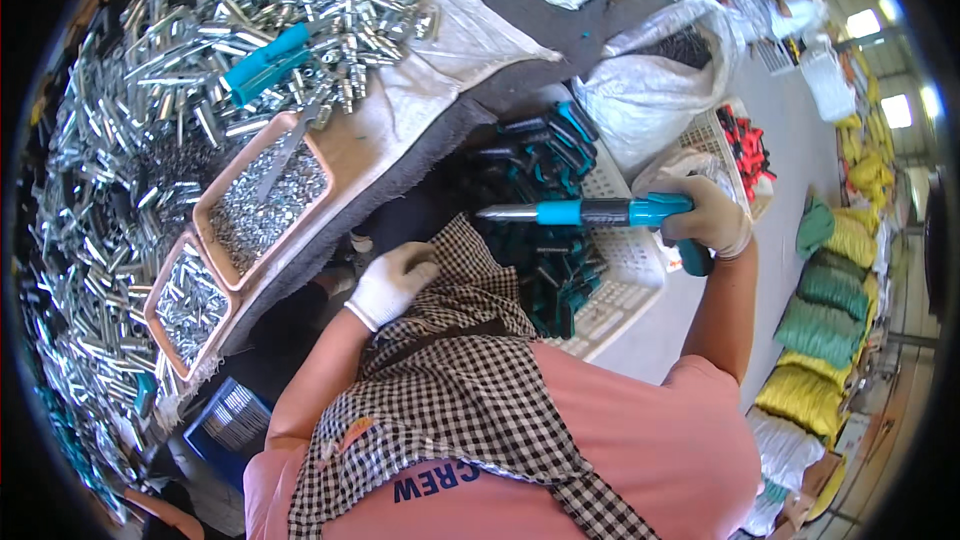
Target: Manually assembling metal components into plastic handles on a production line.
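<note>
My right hand (712, 215), in a white glove, is wrapped round the handle of a teal-and-black pistol-shaped tool (600, 212). The tool lies level, its long silver pointed tip (507, 212) directed left. My left hand (392, 286), also gloved in white, rests at my lap against a black-and-white checked apron (480, 290). Its fingers are curled in, and whatever they may hold is hidden. Beneath the tool, several teal-and-black tool bodies (562, 285) are heaped in a white plastic crate (632, 270).
Loose metal tubes (130, 230) cover the bench at left, beside pinkish trays (320, 155) of small metal parts. A white sack (640, 105) of dark pieces stands ahead, near a crate of red-and-black parts (745, 152). Stuffed sacks (815, 335) line the right; a person (803, 10) is far off.
</note>
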The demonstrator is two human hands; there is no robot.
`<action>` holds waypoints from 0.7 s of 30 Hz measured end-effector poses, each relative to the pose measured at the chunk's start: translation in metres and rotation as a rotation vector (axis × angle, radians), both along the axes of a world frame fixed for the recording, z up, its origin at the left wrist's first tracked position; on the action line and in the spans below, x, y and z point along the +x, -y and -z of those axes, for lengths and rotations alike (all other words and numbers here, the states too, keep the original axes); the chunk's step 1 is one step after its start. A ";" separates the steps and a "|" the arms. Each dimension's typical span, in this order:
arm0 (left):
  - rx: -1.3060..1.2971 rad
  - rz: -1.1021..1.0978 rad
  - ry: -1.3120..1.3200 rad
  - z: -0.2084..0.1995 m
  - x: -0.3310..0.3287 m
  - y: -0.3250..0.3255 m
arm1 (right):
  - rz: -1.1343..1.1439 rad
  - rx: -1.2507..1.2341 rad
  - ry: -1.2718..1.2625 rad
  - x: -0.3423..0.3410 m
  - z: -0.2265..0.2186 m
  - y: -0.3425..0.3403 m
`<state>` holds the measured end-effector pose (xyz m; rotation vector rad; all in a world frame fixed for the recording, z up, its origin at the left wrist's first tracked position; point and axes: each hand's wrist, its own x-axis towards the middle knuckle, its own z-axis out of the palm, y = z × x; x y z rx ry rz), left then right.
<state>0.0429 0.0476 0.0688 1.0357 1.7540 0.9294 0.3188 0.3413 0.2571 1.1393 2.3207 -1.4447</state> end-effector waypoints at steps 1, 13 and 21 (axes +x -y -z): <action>-0.012 -0.066 0.024 0.011 -0.005 0.005 | -0.030 0.054 0.089 0.001 -0.002 -0.003; -0.160 -0.058 -0.044 0.025 -0.005 0.037 | 0.360 0.423 0.881 0.102 0.321 -0.016; -0.126 0.050 -0.150 0.027 -0.004 0.017 | 0.254 0.059 1.049 0.189 0.445 0.051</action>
